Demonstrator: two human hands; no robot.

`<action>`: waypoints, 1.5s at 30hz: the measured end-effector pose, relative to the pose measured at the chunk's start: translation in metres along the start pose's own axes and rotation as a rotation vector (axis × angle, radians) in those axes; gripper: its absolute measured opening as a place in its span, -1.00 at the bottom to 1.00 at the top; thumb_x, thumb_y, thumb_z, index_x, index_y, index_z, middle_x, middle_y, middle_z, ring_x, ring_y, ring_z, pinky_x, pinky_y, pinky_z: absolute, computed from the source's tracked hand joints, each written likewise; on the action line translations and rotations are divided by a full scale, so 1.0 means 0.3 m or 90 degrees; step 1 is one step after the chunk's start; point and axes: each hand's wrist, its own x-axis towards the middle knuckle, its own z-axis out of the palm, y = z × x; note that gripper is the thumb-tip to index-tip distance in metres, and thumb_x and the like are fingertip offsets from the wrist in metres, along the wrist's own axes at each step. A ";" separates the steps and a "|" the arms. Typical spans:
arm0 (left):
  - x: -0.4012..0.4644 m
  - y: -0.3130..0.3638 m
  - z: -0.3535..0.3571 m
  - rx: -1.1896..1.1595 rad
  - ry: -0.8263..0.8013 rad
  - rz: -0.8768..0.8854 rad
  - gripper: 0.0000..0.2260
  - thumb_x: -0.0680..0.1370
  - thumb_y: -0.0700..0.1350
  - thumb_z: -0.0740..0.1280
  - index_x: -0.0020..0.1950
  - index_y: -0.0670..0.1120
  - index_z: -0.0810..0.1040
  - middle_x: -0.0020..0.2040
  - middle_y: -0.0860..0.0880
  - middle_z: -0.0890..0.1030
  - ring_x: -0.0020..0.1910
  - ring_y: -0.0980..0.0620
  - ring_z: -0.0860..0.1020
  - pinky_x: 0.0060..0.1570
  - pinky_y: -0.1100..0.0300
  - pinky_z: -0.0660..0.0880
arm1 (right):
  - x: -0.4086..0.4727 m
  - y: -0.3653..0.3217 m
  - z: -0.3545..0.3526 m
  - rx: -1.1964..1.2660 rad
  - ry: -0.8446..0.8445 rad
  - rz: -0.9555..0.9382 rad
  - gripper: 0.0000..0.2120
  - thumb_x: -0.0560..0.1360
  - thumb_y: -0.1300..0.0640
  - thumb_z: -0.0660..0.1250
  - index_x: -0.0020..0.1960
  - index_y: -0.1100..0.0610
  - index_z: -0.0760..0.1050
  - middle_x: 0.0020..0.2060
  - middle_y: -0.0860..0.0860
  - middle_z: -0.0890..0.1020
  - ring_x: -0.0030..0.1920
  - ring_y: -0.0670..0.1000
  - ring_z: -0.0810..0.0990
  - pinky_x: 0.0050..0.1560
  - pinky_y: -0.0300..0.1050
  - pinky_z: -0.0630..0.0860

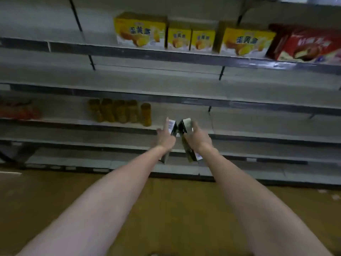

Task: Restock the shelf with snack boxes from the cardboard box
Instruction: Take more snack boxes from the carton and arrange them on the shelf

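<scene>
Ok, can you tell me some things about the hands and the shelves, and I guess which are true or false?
1. Each hand holds a box. True: the left hand grips one dark box, the right hand another dark box.
2. The yellow boxes sit on the bottom shelf. False: they are on the top one.
3. A red box stands right of the yellow ones. True.
4. The yellow tubes lie on the floor. False: they stand on a shelf.

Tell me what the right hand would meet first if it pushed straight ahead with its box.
Probably bare shelf: the right hand holds a dark snack box aimed at the open shelf board right of the yellow canisters. Nothing visible blocks that line, though depth is unclear.
</scene>
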 end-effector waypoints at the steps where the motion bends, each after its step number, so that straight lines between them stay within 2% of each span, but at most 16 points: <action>1: 0.018 -0.031 -0.054 0.025 0.018 0.005 -0.26 0.60 -0.16 0.18 0.57 0.29 -0.21 0.57 -0.19 0.18 0.38 -0.29 0.40 0.26 -0.07 0.42 | 0.019 -0.066 0.017 -0.005 -0.005 -0.022 -0.37 0.59 -0.07 0.21 0.58 -0.11 0.02 0.15 0.18 0.61 0.09 0.25 0.60 0.07 0.07 0.55; 3: 0.045 -0.088 -0.161 0.076 0.046 0.021 -0.25 0.60 -0.13 0.17 0.55 0.30 -0.26 0.51 -0.19 0.32 0.24 -0.26 0.51 0.06 0.03 0.45 | 0.049 -0.202 0.051 0.000 -0.019 -0.063 -0.35 0.59 -0.04 0.23 0.58 -0.12 0.00 0.18 0.17 0.60 0.09 0.25 0.60 0.05 0.08 0.56; 7: 0.093 -0.177 -0.366 0.133 0.116 0.007 -0.30 0.65 -0.08 0.12 0.54 0.27 -0.35 0.35 -0.25 0.47 0.05 -0.22 0.58 -0.06 -0.02 0.50 | 0.097 -0.445 0.107 0.006 -0.043 -0.107 -0.26 0.59 -0.03 0.25 0.60 -0.07 -0.11 0.18 0.19 0.59 0.09 0.24 0.60 0.02 0.03 0.52; 10: 0.124 -0.214 -0.516 0.138 0.155 -0.009 -0.32 0.68 -0.04 0.07 0.51 0.23 -0.44 0.20 -0.25 0.54 -0.17 -0.12 0.60 -0.23 0.01 0.56 | 0.125 -0.589 0.128 -0.001 -0.031 -0.168 -0.32 0.57 -0.02 0.26 0.56 -0.02 -0.03 0.08 0.17 0.61 0.02 0.25 0.62 -0.02 0.05 0.54; 12: 0.163 -0.230 -0.609 0.141 0.169 -0.030 -0.35 0.69 -0.04 0.05 0.54 0.18 -0.39 0.16 -0.21 0.55 -0.28 -0.04 0.53 -0.33 0.06 0.50 | 0.153 -0.672 0.137 -0.021 -0.034 -0.215 -0.38 0.57 -0.01 0.24 0.53 -0.04 0.02 0.03 0.15 0.63 -0.04 0.22 0.61 -0.02 0.09 0.57; 14: 0.206 -0.227 -0.701 0.170 0.190 -0.052 -0.38 0.69 -0.01 0.04 0.57 0.16 -0.35 0.19 -0.18 0.54 -0.21 -0.07 0.56 -0.27 0.09 0.48 | 0.197 -0.755 0.139 -0.033 -0.022 -0.252 -0.42 0.57 -0.01 0.21 0.52 -0.08 0.04 0.01 0.14 0.64 -0.10 0.19 0.59 -0.11 0.03 0.51; 17: 0.291 -0.205 -0.838 0.182 0.216 -0.048 -0.41 0.69 0.01 0.01 0.60 0.08 -0.29 0.43 -0.23 0.41 0.18 -0.22 0.54 0.04 0.07 0.42 | 0.277 -0.885 0.124 -0.026 0.024 -0.297 -0.42 0.61 -0.07 0.17 0.56 -0.12 0.01 0.11 0.13 0.62 0.03 0.21 0.59 -0.06 0.05 0.52; 19: 0.347 -0.174 -0.939 0.191 0.247 -0.025 -0.40 0.69 0.00 0.03 0.61 0.03 -0.27 0.41 -0.26 0.43 0.20 -0.23 0.53 0.12 -0.02 0.44 | 0.337 -0.980 0.098 -0.027 0.060 -0.319 -0.40 0.63 -0.08 0.16 0.59 -0.11 0.00 0.09 0.12 0.62 0.06 0.21 0.60 -0.01 0.05 0.52; 23: 0.475 -0.091 -1.144 0.204 0.350 -0.013 -0.39 0.68 0.00 0.05 0.62 0.03 -0.25 0.38 -0.26 0.47 0.24 -0.26 0.51 0.21 -0.09 0.41 | 0.464 -1.198 0.035 0.051 0.153 -0.360 -0.49 0.59 -0.05 0.20 0.51 -0.07 0.18 -0.16 0.07 0.57 -0.11 0.18 0.58 -0.17 -0.01 0.41; 27: 0.628 0.000 -1.352 0.166 0.371 -0.015 -0.43 0.63 -0.03 0.06 0.63 0.00 -0.02 0.37 -0.23 0.48 0.27 -0.24 0.50 0.29 -0.06 0.41 | 0.591 -1.385 -0.037 0.070 0.206 -0.400 -0.54 0.56 -0.09 0.25 0.42 0.02 0.33 -0.06 0.13 0.66 -0.06 0.20 0.61 -0.08 0.02 0.56; 31: 0.763 0.088 -1.525 0.152 0.387 0.003 -0.64 0.62 -0.11 0.13 0.41 -0.15 0.35 0.35 -0.22 0.47 0.29 -0.22 0.46 0.13 0.07 0.37 | 0.739 -1.537 -0.093 0.124 0.193 -0.397 -0.62 0.50 -0.15 0.34 0.24 0.00 0.48 -0.06 0.00 0.65 -0.07 0.11 0.64 -0.13 -0.06 0.57; 34: 0.874 0.086 -1.608 0.171 0.403 0.038 -0.69 0.58 -0.07 0.27 0.31 -0.11 0.47 0.24 -0.18 0.54 0.18 -0.20 0.55 0.08 0.05 0.50 | 0.839 -1.622 -0.102 0.142 0.181 -0.372 -0.52 0.51 -0.15 0.38 0.34 0.05 0.43 0.08 0.01 0.61 0.04 0.08 0.63 0.03 0.05 0.61; 36: 0.934 0.069 -1.648 0.180 0.410 0.053 -0.63 0.54 -0.07 0.35 0.35 -0.08 0.47 0.23 -0.14 0.56 0.13 -0.16 0.58 0.11 -0.02 0.57 | 0.899 -1.668 -0.094 0.091 0.190 -0.362 -0.50 0.52 -0.13 0.39 0.35 0.09 0.40 0.10 0.05 0.60 0.09 0.09 0.60 0.10 0.06 0.58; 40: 1.033 0.043 -1.725 0.260 0.383 0.070 -0.65 0.54 -0.10 0.41 0.29 -0.15 0.50 0.16 -0.07 0.55 0.04 -0.11 0.56 0.03 0.05 0.56 | 1.013 -1.750 -0.084 0.024 0.131 -0.326 -0.76 0.57 -0.07 0.34 0.05 0.10 0.46 -0.12 0.00 0.57 -0.08 0.03 0.59 -0.07 -0.03 0.56; 42: 1.094 0.026 -1.765 0.332 0.362 0.072 -0.60 0.56 -0.05 0.40 0.36 -0.13 0.48 0.20 -0.10 0.57 0.10 -0.13 0.57 0.04 0.04 0.55 | 1.069 -1.792 -0.072 -0.001 0.120 -0.342 -0.77 0.59 -0.01 0.32 0.14 0.10 0.43 -0.11 0.02 0.52 -0.08 0.05 0.53 -0.15 -0.06 0.46; 45: 1.171 -0.009 -1.811 0.435 0.332 0.098 -0.56 0.61 0.01 0.32 0.48 -0.02 0.37 0.29 -0.14 0.55 0.17 -0.15 0.56 -0.02 0.14 0.48 | 1.143 -1.854 -0.044 -0.051 0.136 -0.343 -0.71 0.58 0.05 0.31 0.27 0.08 0.43 0.09 0.10 0.55 0.05 0.14 0.54 -0.02 -0.03 0.47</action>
